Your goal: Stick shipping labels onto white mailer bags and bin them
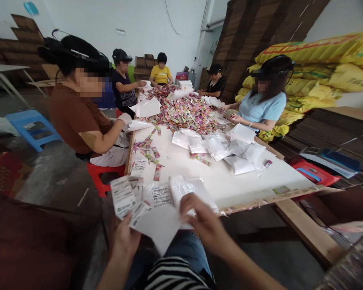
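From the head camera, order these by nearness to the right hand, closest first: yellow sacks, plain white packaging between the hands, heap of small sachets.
1. White packaging: just left of the right hand.
2. Heap of sachets: ahead, on the table.
3. Yellow sacks: far right, beyond the table.

I can't make out a single word for certain: the black print on the label in my left hand and on the packet is too small, the letters on the yellow sacks and red carton too blurred.
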A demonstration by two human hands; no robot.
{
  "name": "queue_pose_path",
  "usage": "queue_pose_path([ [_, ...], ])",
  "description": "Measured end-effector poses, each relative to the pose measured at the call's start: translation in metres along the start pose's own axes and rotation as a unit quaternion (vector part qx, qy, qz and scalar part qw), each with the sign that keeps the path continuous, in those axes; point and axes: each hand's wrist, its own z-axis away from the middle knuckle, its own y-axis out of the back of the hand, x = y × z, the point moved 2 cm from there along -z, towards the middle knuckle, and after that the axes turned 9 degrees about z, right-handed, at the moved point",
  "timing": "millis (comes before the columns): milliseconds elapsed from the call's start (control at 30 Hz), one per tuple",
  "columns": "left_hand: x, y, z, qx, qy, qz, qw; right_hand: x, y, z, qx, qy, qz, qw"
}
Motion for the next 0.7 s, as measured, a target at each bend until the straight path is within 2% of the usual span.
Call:
queue_pose_path([
  [67,0.009,0.010,-0.013,0.048,-0.071,0.000,0.996,0.023,0.036,-0.020,0.153,-0.067,-0.064,0.984],
  [100,0.011,0.014,-0.017,0.045,-0.071,-0.007,0.996,0.041,0.048,-0.028,0.213,-0.095,-0.065,0.970],
  [133,0.013,0.016,-0.018,0.023,-0.053,-0.017,0.998,0.062,0.053,-0.035,0.235,-0.119,-0.043,0.964],
  [167,0.013,0.016,-0.016,-0.005,-0.024,-0.031,0.999,0.084,0.051,-0.039,0.205,-0.143,0.003,0.968],
  [200,0.012,0.015,-0.013,-0.031,0.001,-0.047,0.998,0.106,0.044,-0.041,0.148,-0.168,0.071,0.972],
  [233,0.011,0.014,-0.008,-0.050,0.015,-0.060,0.997,0.125,0.034,-0.039,0.100,-0.183,0.148,0.967],
  [300,0.008,0.010,0.001,-0.062,0.013,-0.084,0.994,0.150,0.011,-0.026,0.040,-0.180,0.291,0.939],
  [367,0.005,0.007,0.006,-0.050,-0.004,-0.105,0.993,0.156,-0.008,-0.009,-0.014,-0.119,0.376,0.919],
  [400,0.003,0.006,0.007,-0.045,-0.008,-0.117,0.992,0.156,-0.015,-0.002,-0.060,-0.081,0.395,0.913],
  [467,0.001,0.006,0.004,-0.039,-0.020,-0.143,0.989,0.153,-0.019,0.008,-0.157,-0.030,0.386,0.909],
  [500,0.001,0.006,0.002,-0.039,-0.034,-0.154,0.987,0.154,-0.015,0.009,-0.178,-0.036,0.363,0.914],
  [533,0.001,0.006,0.000,-0.035,-0.047,-0.166,0.984,0.158,-0.005,0.008,-0.157,-0.076,0.329,0.928],
  [600,0.001,0.006,-0.002,-0.029,-0.057,-0.187,0.980,0.172,0.025,0.004,-0.028,-0.216,0.251,0.943],
  [667,0.001,0.007,-0.001,-0.025,-0.044,-0.196,0.979,0.189,0.056,0.004,0.102,-0.345,0.184,0.915],
  [700,0.000,0.006,-0.001,-0.024,-0.038,-0.195,0.980,0.197,0.068,0.004,0.131,-0.382,0.157,0.901],
])
